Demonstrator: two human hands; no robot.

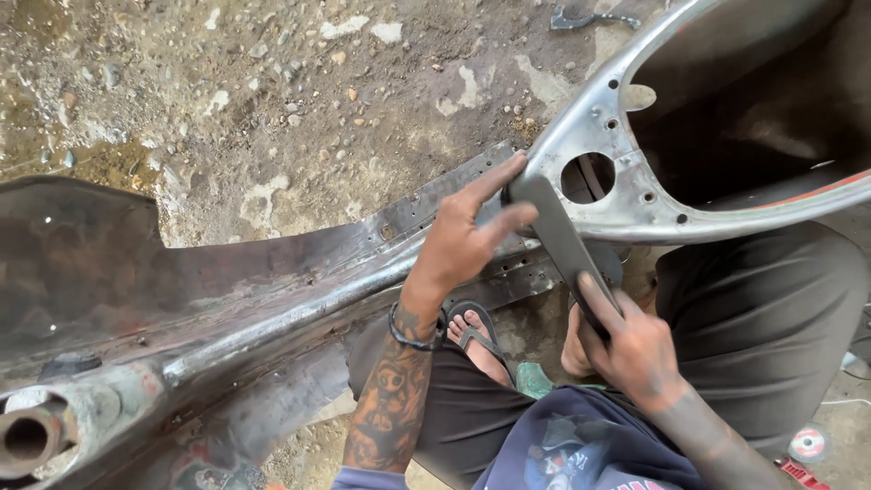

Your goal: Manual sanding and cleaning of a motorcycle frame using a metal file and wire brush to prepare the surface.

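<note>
Bare-metal scooter frame (pixel 272 299) lies across my lap and the ground, stripped, dark and rusty on the floorboard side, brighter metal at the rear. Steering tube end (pixel 32 436) sits at lower left, open and round. Central tunnel ridge runs diagonally up to the seat opening. Rear body shell (pixel 635 195) at upper right: curved polished rim with a round hole and several small bolt holes, dark hollow inside, a red stripe along its outer edge.

Ground (pixel 272 91) is rough concrete with gravel and pale patches. A small dark metal piece (pixel 590 18) lies on it at the top, well apart from me.

I sit with dark trousers (pixel 762 327), knee under the shell. One foot in a black flip-flop (pixel 476 340) shows beneath the frame, between my forearms.

Flat dark file (pixel 562 249) lies angled across the junction where tunnel meets the shell rim, tip up-left, handle end down-right.

Left hand (pixel 467 236): fingers spread, index stretched to the file's tip, thumb pressed on the blade's flat, palm over the frame. Black band on that wrist, tattooed forearm.

Right hand (pixel 631 349): closed around the file's lower end, index finger laid along its top. Hand is grimy.

Small red-and-white disc (pixel 807 445) lies on the floor at lower right, beside my leg. Green scrap (pixel 533 379) near the foot; can't tell what it is.
</note>
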